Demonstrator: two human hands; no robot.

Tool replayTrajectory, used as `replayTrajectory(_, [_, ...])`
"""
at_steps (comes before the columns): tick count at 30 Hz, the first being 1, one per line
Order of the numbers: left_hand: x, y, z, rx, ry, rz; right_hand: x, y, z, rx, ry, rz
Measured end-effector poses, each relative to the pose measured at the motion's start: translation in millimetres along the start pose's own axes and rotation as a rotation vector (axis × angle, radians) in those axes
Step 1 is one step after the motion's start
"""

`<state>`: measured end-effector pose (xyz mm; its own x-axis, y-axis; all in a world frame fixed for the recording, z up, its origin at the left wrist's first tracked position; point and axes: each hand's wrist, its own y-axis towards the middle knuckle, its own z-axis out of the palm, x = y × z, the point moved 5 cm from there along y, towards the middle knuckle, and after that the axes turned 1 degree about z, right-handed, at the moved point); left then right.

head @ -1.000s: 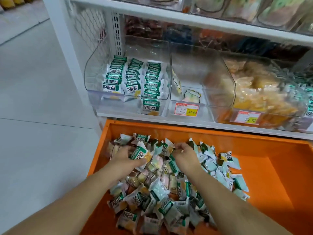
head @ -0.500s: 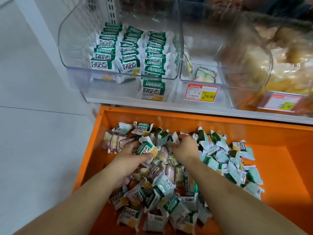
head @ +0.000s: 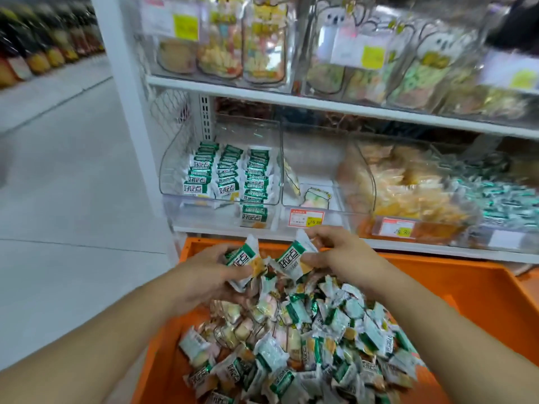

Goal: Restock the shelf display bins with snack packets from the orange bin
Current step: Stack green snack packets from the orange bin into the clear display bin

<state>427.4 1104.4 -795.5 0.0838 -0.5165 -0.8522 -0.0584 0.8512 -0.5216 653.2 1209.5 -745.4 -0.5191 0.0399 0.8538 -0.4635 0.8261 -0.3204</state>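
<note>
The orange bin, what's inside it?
The orange bin holds a heap of green-and-white snack packets, some pale ones mixed in. The heap covers the floor beneath; bare orange shows at right.

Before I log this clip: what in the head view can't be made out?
- Price on the right-hand tag: blurred.
- Top-shelf labels: motion blur, unreadable.
- Whether the left hand holds more than one packet: fingers cover it.
- The orange bin: near end cut off by the bottom edge.
- Far-right shelf bin: cut by the right edge.
</note>
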Motion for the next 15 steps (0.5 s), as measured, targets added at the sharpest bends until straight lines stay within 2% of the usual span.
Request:
replayTrajectory(9, [-41, -54, -16, -0.079, 0.188, 0.162, 31, -56, -1, -0.014, 0.218, -0.148])
replayTrajectory(12, [-42, -56, -9, -0.041, 0.226, 0.152, 38, -54, 12, 0.005, 0.355, -0.164])
replayTrajectory(15, [-44, -54, 3, 0.047, 0.215, 0.144, 39, -47, 19, -0.009, 0.373, -0.180])
